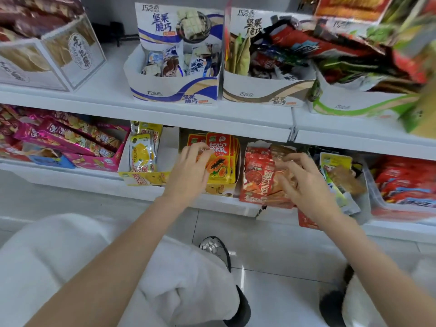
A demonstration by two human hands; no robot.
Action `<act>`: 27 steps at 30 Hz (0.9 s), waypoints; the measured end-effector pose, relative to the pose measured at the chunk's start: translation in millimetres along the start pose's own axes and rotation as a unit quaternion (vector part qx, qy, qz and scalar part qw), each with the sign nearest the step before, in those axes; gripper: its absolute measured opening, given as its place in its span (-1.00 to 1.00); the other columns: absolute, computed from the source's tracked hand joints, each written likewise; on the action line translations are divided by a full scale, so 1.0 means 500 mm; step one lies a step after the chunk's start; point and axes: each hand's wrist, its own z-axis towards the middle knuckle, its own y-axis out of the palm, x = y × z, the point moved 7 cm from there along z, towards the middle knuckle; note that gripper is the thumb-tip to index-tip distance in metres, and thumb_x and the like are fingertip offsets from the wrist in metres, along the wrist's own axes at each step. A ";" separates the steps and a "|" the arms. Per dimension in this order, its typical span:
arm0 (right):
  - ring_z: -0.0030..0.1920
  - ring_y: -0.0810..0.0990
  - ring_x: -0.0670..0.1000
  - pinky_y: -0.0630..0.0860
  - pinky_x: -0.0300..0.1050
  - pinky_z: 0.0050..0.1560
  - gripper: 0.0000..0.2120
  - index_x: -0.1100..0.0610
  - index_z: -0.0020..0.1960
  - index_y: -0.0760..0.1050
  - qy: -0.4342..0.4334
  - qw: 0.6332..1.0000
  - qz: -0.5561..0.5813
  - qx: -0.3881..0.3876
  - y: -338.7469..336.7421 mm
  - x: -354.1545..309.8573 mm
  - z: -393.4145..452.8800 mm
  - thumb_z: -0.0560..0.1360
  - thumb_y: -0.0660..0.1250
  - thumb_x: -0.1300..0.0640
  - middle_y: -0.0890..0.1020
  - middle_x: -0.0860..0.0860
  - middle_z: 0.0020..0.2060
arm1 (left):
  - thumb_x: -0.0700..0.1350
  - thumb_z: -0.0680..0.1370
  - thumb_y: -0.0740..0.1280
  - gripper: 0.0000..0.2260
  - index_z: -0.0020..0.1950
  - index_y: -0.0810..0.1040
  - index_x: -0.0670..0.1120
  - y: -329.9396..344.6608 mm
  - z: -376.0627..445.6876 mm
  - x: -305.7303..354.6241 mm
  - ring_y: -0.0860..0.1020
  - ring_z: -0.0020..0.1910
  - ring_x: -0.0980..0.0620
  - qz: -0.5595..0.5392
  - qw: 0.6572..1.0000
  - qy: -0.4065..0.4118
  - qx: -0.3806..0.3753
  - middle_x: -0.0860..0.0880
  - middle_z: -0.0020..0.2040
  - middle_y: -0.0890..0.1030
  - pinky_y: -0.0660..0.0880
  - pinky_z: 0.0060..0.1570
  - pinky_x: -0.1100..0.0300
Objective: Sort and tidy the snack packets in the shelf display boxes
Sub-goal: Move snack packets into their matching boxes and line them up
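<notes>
Hands reach into the lower shelf (151, 188), where the snack packets stand in display boxes. Her left hand (188, 171) curls its fingers against the front of the orange papaya packets (220, 156), upright in their yellow box (219, 187). Her right hand (304, 182) pinches a brownish packet (282, 171) over the red packets (256, 175) in the neighbouring box. Above, blue-and-white chocolate boxes (174, 90) sit on the upper shelf (106, 100).
</notes>
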 end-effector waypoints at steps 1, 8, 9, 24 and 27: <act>0.12 0.49 0.15 0.38 -0.11 0.10 -0.81 0.24 0.07 0.55 -0.002 1.000 -0.002 0.015 -0.033 0.005 0.001 0.47 0.34 0.23 0.49 0.17 0.08 | -0.31 0.47 0.27 -0.63 0.28 0.45 -0.20 -0.018 0.010 0.021 0.38 0.26 -0.15 -0.003 1.000 0.020 0.007 -0.18 0.28 0.42 0.34 0.23 -0.01; 0.16 0.41 0.16 0.42 -0.02 0.12 -0.69 0.24 0.20 0.45 -0.031 0.996 -0.033 0.071 -0.226 0.016 0.102 0.50 0.31 0.13 0.42 0.19 0.15 | -0.33 0.41 0.26 -0.66 0.19 0.50 -0.20 -0.151 0.129 0.139 0.44 0.11 -0.22 0.033 0.991 0.106 0.074 -0.20 0.18 0.47 0.40 0.06 -0.07; 0.16 0.40 0.19 0.40 -0.02 0.12 -0.66 0.25 0.22 0.43 -0.042 0.995 -0.045 0.083 -0.245 0.014 0.130 0.49 0.33 0.13 0.42 0.21 0.16 | -0.32 0.43 0.25 -0.65 0.22 0.47 -0.20 -0.160 0.148 0.148 0.41 0.15 -0.22 0.037 0.991 0.100 0.074 -0.20 0.21 0.44 0.39 0.07 -0.07; 0.22 0.42 0.24 0.40 0.12 0.23 -0.27 0.12 0.37 0.32 0.028 0.973 -0.218 -0.075 -0.258 0.047 0.343 0.36 0.29 -0.30 0.46 0.14 0.27 | -0.25 0.48 0.22 -0.61 0.32 0.37 -0.14 -0.153 0.273 0.243 0.30 0.26 -0.12 -0.072 0.990 0.080 0.088 -0.14 0.29 0.34 0.27 0.25 0.07; 0.01 0.56 0.19 0.54 0.02 -0.04 -0.67 0.11 0.24 0.49 0.005 0.984 -0.171 0.049 -0.283 0.021 0.346 0.51 0.27 0.05 0.62 0.14 0.09 | -0.22 0.50 0.20 -0.61 0.34 0.35 -0.12 -0.150 0.285 0.259 0.29 0.26 -0.12 -0.087 0.991 0.059 0.087 -0.12 0.31 0.32 0.25 0.24 0.09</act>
